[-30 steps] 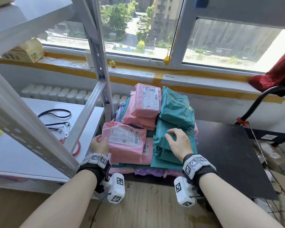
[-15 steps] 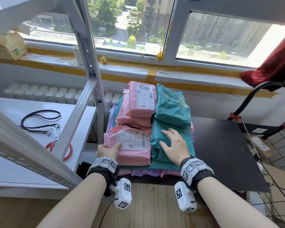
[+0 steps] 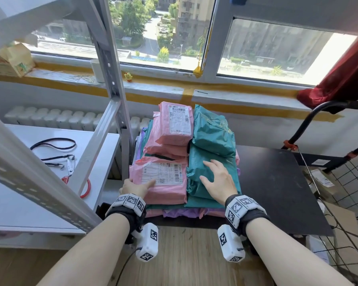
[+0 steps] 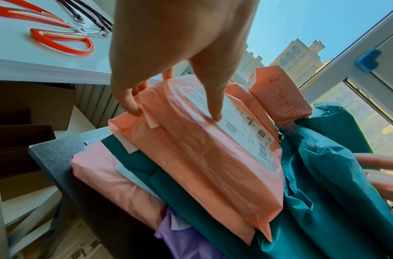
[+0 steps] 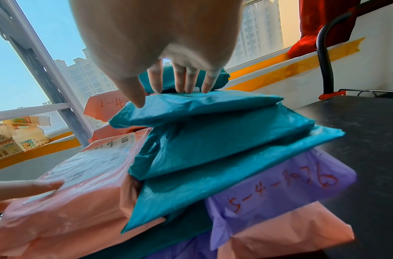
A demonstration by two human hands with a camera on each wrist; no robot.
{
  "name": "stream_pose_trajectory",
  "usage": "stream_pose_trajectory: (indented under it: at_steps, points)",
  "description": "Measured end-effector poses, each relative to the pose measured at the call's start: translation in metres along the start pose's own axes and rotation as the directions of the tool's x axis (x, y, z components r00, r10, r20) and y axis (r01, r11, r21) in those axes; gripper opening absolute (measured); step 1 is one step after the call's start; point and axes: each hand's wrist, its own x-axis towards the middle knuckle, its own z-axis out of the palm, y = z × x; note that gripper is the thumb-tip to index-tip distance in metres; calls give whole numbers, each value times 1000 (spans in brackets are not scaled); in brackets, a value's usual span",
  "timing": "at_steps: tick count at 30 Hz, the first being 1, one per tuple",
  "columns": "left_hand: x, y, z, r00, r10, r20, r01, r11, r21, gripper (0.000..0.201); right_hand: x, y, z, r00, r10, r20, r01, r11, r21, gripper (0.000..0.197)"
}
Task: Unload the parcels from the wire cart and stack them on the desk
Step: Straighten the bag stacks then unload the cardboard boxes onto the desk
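Observation:
Pink, teal and purple parcels are stacked at the left end of the black desk (image 3: 277,182). The near pink parcel (image 3: 163,188) with a white label lies flat on top. My left hand (image 3: 139,185) touches its left edge, and the thumb (image 4: 213,105) rests on the label. My right hand (image 3: 213,172) lies with straight fingers (image 5: 180,84) on the teal parcel (image 3: 211,159) beside it. More pink (image 3: 174,124) and teal (image 3: 211,129) parcels sit farther back. The wire cart (image 3: 351,178) stands to the right of the desk.
A grey metal rack post (image 3: 112,79) rises just left of the stack. Its white shelf (image 3: 29,203) holds red-handled cutters (image 3: 86,188) and black cords. Cardboard boxes (image 3: 322,182) lie in the cart. A red cloth (image 3: 339,79) hangs over the cart handle. The window sill is behind.
The near pink parcel has shifted right and now lies square against the teal parcel. My left hand has gone from holding its left end to touching it, thumb on the label.

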Motion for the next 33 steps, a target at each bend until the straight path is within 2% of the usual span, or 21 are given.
stream_pose_trajectory:
  at_steps: [6, 10, 15, 20, 26, 29, 33]
  points:
    - [5, 16, -8, 994, 16, -111, -34, 986, -162, 50, -3, 4, 2, 1000, 8, 11, -8, 1000, 5, 52]
    - [2, 18, -4, 988, -5, -153, -36, 964, -264, 40, -2, 5, 4, 1000, 6, 10, -6, 1000, 5, 52]
    - [-1, 14, 5, 998, 16, -67, -37, 949, -314, 58, -3, 6, 6, 1000, 6, 15, -6, 1000, -14, 52]
    - [5, 7, 4, 994, 83, -76, -98, 972, -214, 65, -4, 6, 7, 1000, 0, 29, 1, 1000, -29, 54]
    - [-2, 3, 1, 995, 65, -74, -73, 992, -103, 75, -6, 4, 2, 1000, -8, 27, 9, 999, -50, 57]
    - [-7, 4, -2, 994, 92, -62, -98, 989, -108, 84, -7, 4, 0, 999, -4, 33, 6, 998, -56, 58]
    - [-8, 3, -4, 993, 85, -83, -96, 986, -135, 86, -8, 2, -1, 999, 1, 37, 1, 998, -58, 58]
